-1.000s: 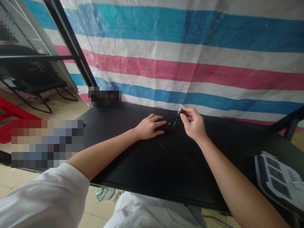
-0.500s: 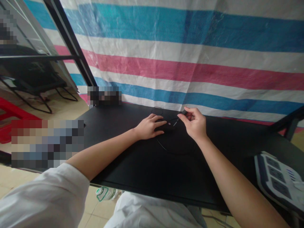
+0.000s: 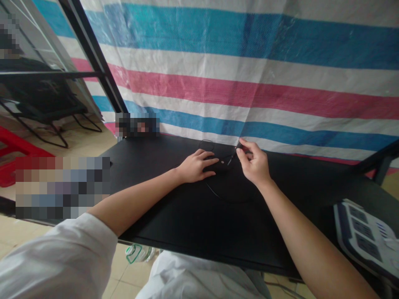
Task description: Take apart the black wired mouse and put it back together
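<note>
My right hand [image 3: 256, 162] is closed, thumb and fingertips pinching the dark handle of a small screwdriver [image 3: 231, 160]. Its thin metal shaft slants down and to the left. Fingers spread, my left hand [image 3: 198, 166] lies palm down on a black object [image 3: 222, 167] that barely stands out from the black tabletop [image 3: 199, 220]. A small pale spot shows on that object near the screwdriver tip; whether the tip touches it, I cannot tell. A thin black cable [image 3: 215, 193] curves over the table, and another loop of it shows behind my left hand.
A white and dark-blue power strip [image 3: 364, 232] lies at the table's right edge. Behind the table hangs a striped sheet [image 3: 218, 87]. A black metal post [image 3: 93, 58] rises at the back left. Below the front edge is a plastic bottle [image 3: 140, 253]; a red stool [image 3: 18, 158] stands left.
The fingers of my right hand have shifted slightly around the screwdriver handle, and the hand has moved a little. My left hand stays in place.
</note>
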`<state>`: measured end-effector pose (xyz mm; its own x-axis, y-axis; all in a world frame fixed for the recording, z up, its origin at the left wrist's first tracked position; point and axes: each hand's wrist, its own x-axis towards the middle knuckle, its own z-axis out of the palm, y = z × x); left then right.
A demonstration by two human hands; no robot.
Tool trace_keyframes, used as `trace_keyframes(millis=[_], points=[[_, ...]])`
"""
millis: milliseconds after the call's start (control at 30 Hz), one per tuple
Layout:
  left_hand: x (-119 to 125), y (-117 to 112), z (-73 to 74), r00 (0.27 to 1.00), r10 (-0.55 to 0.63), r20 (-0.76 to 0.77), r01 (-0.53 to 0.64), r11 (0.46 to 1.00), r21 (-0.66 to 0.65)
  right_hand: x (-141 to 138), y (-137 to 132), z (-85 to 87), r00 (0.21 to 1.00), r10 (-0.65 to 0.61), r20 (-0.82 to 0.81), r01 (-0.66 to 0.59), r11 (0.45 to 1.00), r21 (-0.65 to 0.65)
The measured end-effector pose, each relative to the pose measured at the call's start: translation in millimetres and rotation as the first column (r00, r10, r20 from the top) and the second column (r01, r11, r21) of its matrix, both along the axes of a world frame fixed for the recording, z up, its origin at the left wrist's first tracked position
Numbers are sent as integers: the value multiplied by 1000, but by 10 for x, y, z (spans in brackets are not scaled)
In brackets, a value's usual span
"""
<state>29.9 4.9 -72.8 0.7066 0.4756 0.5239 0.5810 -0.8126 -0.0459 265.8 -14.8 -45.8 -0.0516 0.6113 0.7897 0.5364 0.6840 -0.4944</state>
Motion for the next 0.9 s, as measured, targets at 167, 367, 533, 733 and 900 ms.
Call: trace_keyframes(millis=[167,367,533,733,900], points=[[2,-2,2,1000,1,-7,-1,1000,0,8,41,-7,999,-38,-31,40,997,62],[0,0,-7,1000,-3,-2,3,1000,11,10,39,-11,998,-35,-53,38,998,51],[0,7,-21,1000,0,5,0,1000,12,12,18,1,996,66,-54,-67,997,-23],[-2,11,-19,1000,-12,6,12,1000,24,-4,19,13,999,48,-17,-48,999,-2],[0,8,-17,1000,-4,5,4,1000,16,-21,25,23,1000,18,-9,-17,998,65]])
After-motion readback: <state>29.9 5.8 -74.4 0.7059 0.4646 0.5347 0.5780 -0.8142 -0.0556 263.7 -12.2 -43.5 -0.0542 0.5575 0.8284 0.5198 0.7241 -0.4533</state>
